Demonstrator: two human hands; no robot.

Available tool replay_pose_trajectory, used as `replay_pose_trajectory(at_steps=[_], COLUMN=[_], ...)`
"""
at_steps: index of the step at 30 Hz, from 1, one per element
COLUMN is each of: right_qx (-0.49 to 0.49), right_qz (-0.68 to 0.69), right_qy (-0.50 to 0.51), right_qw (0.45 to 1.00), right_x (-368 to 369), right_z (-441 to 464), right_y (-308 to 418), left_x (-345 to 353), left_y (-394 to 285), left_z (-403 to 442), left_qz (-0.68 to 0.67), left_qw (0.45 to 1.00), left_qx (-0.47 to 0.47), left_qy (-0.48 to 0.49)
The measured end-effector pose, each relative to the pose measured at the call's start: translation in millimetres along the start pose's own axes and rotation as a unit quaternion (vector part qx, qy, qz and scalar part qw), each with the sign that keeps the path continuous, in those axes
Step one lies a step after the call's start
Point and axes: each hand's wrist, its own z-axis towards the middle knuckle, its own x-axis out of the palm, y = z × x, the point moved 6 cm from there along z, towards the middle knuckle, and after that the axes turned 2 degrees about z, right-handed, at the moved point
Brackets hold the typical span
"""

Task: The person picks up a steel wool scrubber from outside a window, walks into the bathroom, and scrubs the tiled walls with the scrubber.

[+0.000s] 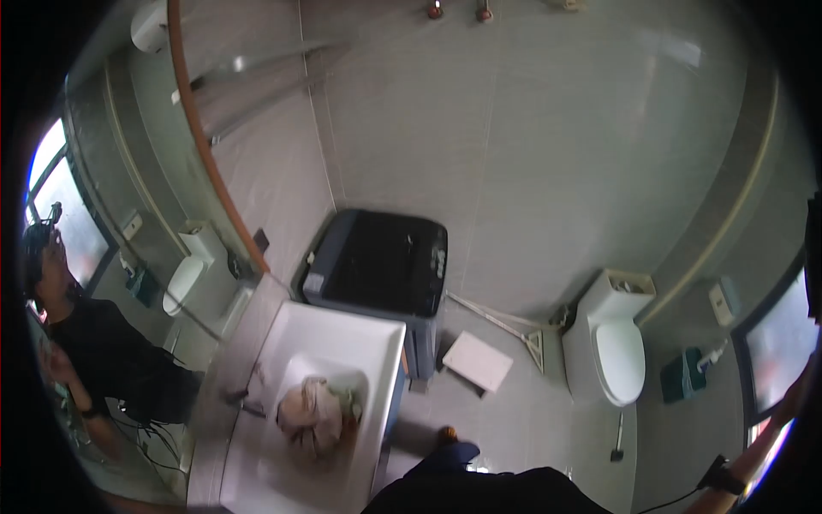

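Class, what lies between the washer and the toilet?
In the head view, a stool and a long-handled tool lie between the washer and the toilet.

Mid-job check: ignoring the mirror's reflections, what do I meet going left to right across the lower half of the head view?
Crumpled cloth in the white sink, pale low stool, white toilet, teal container by the wall, window.

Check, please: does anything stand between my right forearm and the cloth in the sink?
The sink's near rim stands between the cloth and your right forearm; nothing visible hangs over the cloth.
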Motion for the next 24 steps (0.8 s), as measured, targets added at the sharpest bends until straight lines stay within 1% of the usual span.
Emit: replay_pose_trajectory(at_steps=[2, 3, 4, 6, 8, 10, 11, 12, 13, 15, 16, 17, 18, 19, 20, 21, 22, 23, 24], right_qx=[0.001, -0.002, -0.005, -0.016, -0.027, -0.061, -0.100, -0.166, -0.214, -0.348, -0.245, -0.143, -0.070, -0.195, -0.194, -0.297, -0.349, -0.400, -0.449], right_qz=[0.025, 0.045, 0.065, 0.114, 0.176, 0.249, 0.286, 0.344, 0.400, 0.407, 0.400, 0.392, 0.377, 0.268, 0.287, 0.275, 0.328, 0.372, 0.410], right_qy=[-0.013, -0.016, -0.020, -0.033, -0.042, -0.011, 0.035, 0.127, 0.229, 0.217, 0.237, 0.262, 0.318, 0.215, 0.251, 0.238, 0.208, 0.187, 0.173], right_qw=[1.000, 0.999, 0.998, 0.993, 0.983, 0.967, 0.952, 0.915, 0.861, 0.816, 0.851, 0.870, 0.867, 0.919, 0.904, 0.883, 0.853, 0.817, 0.775], right_x=[54.4, 82.2, 106.6, 151.9, 191.9, 234.9, 259.7, 294.9, 329.2, 357.0, 408.4, 481.6, 545.9, 532.8, 568.6, 603.0, 628.2, 621.6, 598.7], right_z=[20.1, 30.4, 42.7, 66.9, 82.1, 78.9, 67.4, 29.6, -10.2, -45.7, -67.5, -97.6, -103.4, -48.4, -15.0, 23.5, 71.5, 128.5, 179.7], right_y=[36.7, 57.1, 80.9, 136.6, 200.1, 273.1, 311.1, 355.4, 398.9, 446.9, 421.6, 375.4, 322.9, 335.1, 334.9, 350.2, 399.0, 462.3, 527.2], left_x=[57.3, 86.9, 117.9, 172.0, 222.9, 264.2, 286.4, 304.7, 316.1, 333.9, 326.9, 314.7, 305.2, 299.2, 297.6, 299.6, 370.5, 442.2, 514.3], left_y=[-19.6, -27.4, -40.9, -54.1, -58.9, -59.7, -63.6, -67.1, -66.4, -47.9, -38.0, -30.4, -33.1, -33.6, -30.3, -29.3, -62.0, -94.4, -126.6], left_z=[23.0, 33.0, 43.7, 51.0, 35.0, -1.7, -23.1, -46.5, -70.2, -118.6, -126.0, -123.9, -104.6, -79.1, -48.3, -22.4, 22.0, 66.7, 111.5], left_qz=[-0.015, -0.009, 0.034, -0.005, -0.075, -0.007, 0.037, 0.080, 0.115, 0.195, 0.264, 0.333, 0.331, 0.332, 0.384, 0.437, 0.414, 0.391, 0.367], left_qw=[0.994, 0.990, 0.982, 0.979, 0.982, 0.978, 0.966, 0.949, 0.930, 0.881, 0.859, 0.829, 0.854, 0.873, 0.858, 0.833, 0.845, 0.857, 0.868], left_qx=[0.112, 0.142, 0.180, 0.175, 0.094, 0.085, 0.075, 0.062, 0.072, 0.081, 0.099, 0.114, 0.064, 0.013, 0.088, 0.157, 0.143, 0.130, 0.117], left_qy=[0.002, 0.014, 0.056, 0.104, 0.142, 0.190, 0.245, 0.299, 0.342, 0.424, 0.426, 0.435, 0.396, 0.356, 0.331, 0.302, 0.307, 0.310, 0.313])
